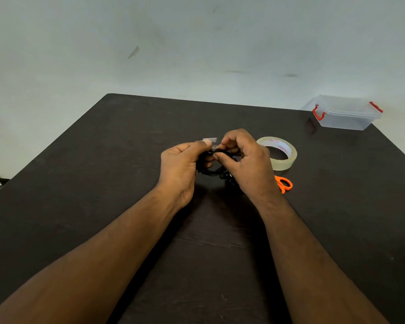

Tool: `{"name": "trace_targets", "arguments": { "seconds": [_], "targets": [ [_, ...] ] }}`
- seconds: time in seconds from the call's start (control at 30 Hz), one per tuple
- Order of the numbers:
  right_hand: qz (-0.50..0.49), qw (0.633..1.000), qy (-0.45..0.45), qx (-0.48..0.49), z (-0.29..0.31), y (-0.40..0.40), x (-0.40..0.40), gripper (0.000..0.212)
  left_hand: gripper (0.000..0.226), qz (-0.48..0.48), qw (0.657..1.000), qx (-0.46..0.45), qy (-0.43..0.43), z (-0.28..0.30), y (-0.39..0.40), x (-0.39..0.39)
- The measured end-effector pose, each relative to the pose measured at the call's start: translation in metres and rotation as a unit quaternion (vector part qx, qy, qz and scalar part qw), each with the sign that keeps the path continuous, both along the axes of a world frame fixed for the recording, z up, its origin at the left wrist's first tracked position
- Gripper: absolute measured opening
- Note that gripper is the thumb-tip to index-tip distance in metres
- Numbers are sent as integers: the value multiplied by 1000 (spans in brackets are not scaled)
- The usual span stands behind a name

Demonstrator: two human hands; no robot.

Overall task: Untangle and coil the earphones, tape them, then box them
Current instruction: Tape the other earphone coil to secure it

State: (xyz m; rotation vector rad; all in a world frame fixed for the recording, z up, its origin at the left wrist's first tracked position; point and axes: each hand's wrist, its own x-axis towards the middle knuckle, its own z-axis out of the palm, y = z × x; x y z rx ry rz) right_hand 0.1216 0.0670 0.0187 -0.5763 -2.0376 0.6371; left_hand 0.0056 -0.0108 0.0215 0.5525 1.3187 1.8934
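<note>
Soft, even, rather dim light falls from above, leaving the dark bench (103, 183) flat and matte with only a faint sheen along its near middle. A diffuse shadow pools under the hands, darkest toward the bench's near edge. The wide lens splays the bench's side edges outward, and the black earphones (216, 170) dissolve into murk, fine detail soft.
</note>
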Motion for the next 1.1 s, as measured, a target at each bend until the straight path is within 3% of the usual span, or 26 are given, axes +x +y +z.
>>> {"name": "trace_targets", "arguments": {
  "seconds": [0.13,0.43,0.7,0.9,1.0,1.1],
  "targets": [
    [-1,996,-24,82,0,3,1,20,14,21,999,-14,44,2,-1,-2],
    [-16,971,-81,224,-3,10,-2,19,10,68,997,-36,11,7,-2,5],
    [-31,970,-129,203,-5,13,-4,21,29,13,999,-19,24,6,-1,4],
    [-41,971,-148,184,-5,13,-3,19,26,-17,999,5,27,10,-4,-4],
    [-43,974,-153,163,-3,13,-1,20,45,-45,985,24,167,8,-3,-9],
    [-28,976,-168,139,1,11,0,23,53,-34,897,47,438,7,-4,-17]
  ]
}}
